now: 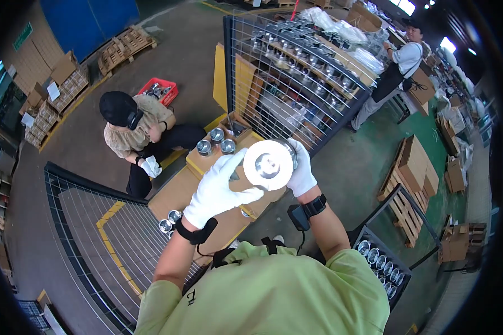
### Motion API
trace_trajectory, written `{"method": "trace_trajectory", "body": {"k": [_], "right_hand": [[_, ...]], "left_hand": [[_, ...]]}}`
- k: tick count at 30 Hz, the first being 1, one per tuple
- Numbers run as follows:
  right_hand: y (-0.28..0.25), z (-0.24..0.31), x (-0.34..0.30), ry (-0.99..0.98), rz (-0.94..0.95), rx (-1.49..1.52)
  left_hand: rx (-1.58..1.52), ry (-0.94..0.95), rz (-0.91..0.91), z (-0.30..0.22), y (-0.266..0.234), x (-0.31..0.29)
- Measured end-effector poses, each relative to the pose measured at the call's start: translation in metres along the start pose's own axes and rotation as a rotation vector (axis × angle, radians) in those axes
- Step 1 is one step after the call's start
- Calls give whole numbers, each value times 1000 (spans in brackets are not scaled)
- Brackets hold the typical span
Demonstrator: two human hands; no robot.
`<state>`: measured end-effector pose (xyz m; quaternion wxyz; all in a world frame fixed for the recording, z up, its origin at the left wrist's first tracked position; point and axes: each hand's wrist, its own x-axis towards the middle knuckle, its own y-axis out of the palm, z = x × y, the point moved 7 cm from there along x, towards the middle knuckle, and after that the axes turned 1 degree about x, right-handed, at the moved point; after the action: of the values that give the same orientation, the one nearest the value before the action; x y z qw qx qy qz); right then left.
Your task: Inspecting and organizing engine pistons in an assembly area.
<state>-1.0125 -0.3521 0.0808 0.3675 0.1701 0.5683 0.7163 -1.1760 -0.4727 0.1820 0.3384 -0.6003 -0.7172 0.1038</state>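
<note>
My right hand (303,172), in a white glove, is closed round the right side of a shiny metal piston (268,165), whose round, glaring face is turned up toward me. At its left, my left hand (221,188), also gloved in white, has its thumb and fingers spread apart beside the rim. The thumb lies by the piston's lower edge, though I cannot tell how firmly it touches. Below and beyond the hands is a cardboard-covered surface (176,192). Several similar pistons (217,135) stand on its far end, and a few more (170,219) on its left side.
A wire-mesh panel (114,237) rises at left; a mesh cage (296,72) with many metal parts stands ahead. A person (137,131) crouches by a red crate (158,89); another person (402,61) stands far right. A tray of parts (380,265) and a pallet (405,215) lie right.
</note>
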Motion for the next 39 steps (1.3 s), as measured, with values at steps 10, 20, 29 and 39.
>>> {"method": "trace_trajectory", "body": {"k": [10,20,29,39], "right_hand": [[-12,93,-83,-160,0,-48],[57,188,-149,-426,46,-815],[137,167,-195,-867,292,-1308],[163,136,-177,-784,3,-1288]], "left_hand": [[-733,-275,199,-62,90,12],[-1183,-267,784,-125,195,1],[-1942,-755,963,-125,228,-1],[-2107,-443,834,-127,169,20]]}}
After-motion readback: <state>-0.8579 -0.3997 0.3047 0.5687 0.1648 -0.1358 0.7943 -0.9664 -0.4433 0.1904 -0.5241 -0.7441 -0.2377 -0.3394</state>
